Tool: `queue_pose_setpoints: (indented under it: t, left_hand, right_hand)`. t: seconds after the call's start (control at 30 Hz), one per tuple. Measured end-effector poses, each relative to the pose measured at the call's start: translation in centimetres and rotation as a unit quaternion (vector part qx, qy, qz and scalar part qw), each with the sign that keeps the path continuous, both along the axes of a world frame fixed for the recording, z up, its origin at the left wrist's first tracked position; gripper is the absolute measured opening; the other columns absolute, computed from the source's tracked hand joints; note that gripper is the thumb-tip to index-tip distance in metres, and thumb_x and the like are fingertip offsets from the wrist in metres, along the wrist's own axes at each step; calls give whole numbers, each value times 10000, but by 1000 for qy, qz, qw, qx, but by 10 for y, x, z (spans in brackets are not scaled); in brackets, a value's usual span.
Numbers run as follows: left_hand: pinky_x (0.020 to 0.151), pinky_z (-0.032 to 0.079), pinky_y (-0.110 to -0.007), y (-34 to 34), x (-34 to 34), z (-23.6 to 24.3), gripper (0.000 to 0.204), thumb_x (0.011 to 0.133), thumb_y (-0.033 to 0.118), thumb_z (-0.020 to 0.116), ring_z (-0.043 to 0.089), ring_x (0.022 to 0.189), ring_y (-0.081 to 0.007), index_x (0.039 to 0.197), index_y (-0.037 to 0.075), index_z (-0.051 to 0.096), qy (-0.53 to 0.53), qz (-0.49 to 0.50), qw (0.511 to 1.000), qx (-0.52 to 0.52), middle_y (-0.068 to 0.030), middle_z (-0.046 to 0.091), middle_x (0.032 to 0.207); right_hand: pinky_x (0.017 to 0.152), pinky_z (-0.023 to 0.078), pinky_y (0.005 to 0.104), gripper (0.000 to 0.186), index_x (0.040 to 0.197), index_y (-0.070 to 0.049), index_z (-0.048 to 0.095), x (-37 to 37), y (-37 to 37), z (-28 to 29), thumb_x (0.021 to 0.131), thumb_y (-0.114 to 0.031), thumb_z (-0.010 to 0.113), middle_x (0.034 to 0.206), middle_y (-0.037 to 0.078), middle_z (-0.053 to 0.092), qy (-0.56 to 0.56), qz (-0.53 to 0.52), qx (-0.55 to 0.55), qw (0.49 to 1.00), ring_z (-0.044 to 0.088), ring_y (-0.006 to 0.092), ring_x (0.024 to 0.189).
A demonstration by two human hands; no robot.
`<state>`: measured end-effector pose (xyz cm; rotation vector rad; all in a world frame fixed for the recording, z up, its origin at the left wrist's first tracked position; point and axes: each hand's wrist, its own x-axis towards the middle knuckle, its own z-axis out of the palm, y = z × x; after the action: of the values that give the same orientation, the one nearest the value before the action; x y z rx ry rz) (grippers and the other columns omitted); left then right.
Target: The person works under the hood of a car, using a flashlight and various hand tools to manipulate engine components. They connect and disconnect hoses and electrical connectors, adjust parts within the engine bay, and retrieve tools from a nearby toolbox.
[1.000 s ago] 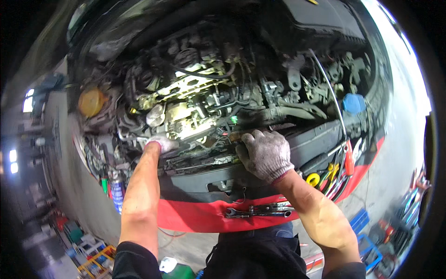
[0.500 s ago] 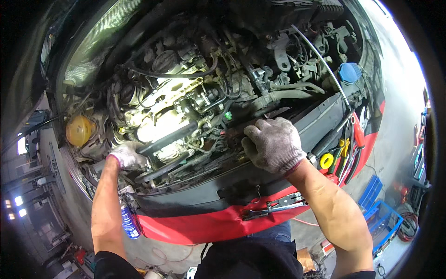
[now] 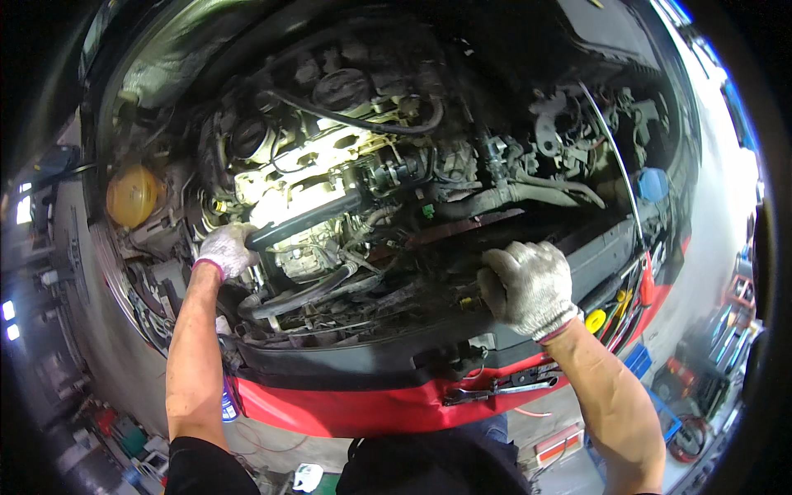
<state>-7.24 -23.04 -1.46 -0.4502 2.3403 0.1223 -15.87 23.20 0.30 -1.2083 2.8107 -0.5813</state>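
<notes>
A red cover [image 3: 330, 410] hangs over the front edge of an engine bay [image 3: 289, 359], with spanners [image 3: 540, 385] lying on it right of center and a blue can [image 3: 228, 406] showing at its left end. Toward the front edge's right corner lie a yellow ring [image 3: 594, 321] and a red-handled tool [image 3: 648, 280].

Just inside that edge, right of center, the gloved right hand [image 3: 532, 289] is curled, palm down and out of sight; whether it holds anything cannot be told. A dark hose [image 3: 309, 301] bends along the front edge to its left.

Farther in, on the left side, the gloved left hand [image 3: 227, 250] has its fingers closed on the near end of a black tube [image 3: 307, 223]. The tube lies to that hand's right, its long axis slanting away from the front edge and rightward across the brightly lit engine [image 3: 313, 169]. The left hand is the nearer one by far; the right is well apart from the tube, beyond its far end to the right and closer to the front edge.

An orange tank [image 3: 134, 196] sits by the bay's left edge, a blue cap [image 3: 652, 185] by its right.
</notes>
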Motion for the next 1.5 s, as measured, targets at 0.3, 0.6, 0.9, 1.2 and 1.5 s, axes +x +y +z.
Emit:
queue_pose_setpoints:
  t: [0.3, 0.6, 0.9, 1.2, 1.5]
  left_hand:
    - [901, 545, -389, 45, 3, 21, 532, 621, 277, 763, 710, 969, -296, 1136, 147, 741, -75, 102, 988, 90, -148, 741, 1023]
    - [874, 557, -385, 43, 7, -13, 539, 613, 325, 790, 718, 948, -308, 1115, 130, 756, -82, 211, 954, 195, -174, 742, 1020]
    - [865, 551, -407, 33, 8, -12, 578, 609, 385, 773, 716, 946, -326, 1125, 126, 743, -77, 235, 948, 202, -178, 737, 1011]
    - [845, 557, -417, 37, 6, -19, 544, 613, 407, 751, 714, 930, -328, 1087, 141, 753, -81, 215, 954, 195, -168, 737, 979]
    - [822, 554, -415, 41, 4, -25, 524, 609, 388, 763, 715, 880, -327, 1053, 109, 750, -70, 219, 953, 196, -179, 731, 928]
  right_hand:
    - [765, 549, 458, 246, 972, -61, 734, -24, -42, 15, 857, -272, 683, 882, 165, 701, -224, -67, -9, 972, 681, 370, 833]
    - [953, 517, 439, 379, 1234, -34, 646, -93, -188, -141, 892, -193, 615, 1251, 205, 624, -157, 121, 370, 908, 638, 357, 1112]
    - [880, 496, 492, 467, 1048, -30, 652, -125, -177, -232, 1002, -454, 461, 954, 187, 723, -116, 188, 366, 904, 699, 382, 893]
    - [904, 499, 478, 550, 1080, -50, 657, -127, -182, -226, 1003, -550, 441, 936, 174, 721, -113, 198, 372, 900, 697, 353, 914]
    - [869, 504, 447, 383, 975, -60, 653, -125, -177, -232, 938, -437, 592, 866, 140, 717, -93, 187, 351, 913, 707, 318, 829]
